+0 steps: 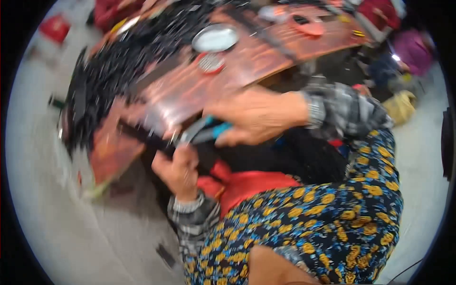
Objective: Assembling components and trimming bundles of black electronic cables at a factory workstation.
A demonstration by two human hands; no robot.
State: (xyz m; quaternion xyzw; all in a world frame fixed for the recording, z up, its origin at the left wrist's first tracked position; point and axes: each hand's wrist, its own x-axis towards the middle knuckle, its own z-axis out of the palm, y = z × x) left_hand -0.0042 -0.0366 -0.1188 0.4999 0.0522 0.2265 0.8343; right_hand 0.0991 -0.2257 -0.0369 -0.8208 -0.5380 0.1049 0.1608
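My flowered clothing [323,218] lay closest, with red cloth [259,187] just beyond it. My left hand [179,173] was closed on a dark strip [139,133], which reached out over the table's [185,97] near edge, toward its left corner. My right hand [259,111] was wrapped around the teal handles of some pliers [194,132], their nose right by my left thumb; through the blur I couldn't tell whether it touched the strip. Black pieces [130,59] covered the table's far left, beside a pale dish [215,38] and a red-rimmed tin [210,63].

No lettering, numbers, labels, brands or signs can be read in the blurred head view.
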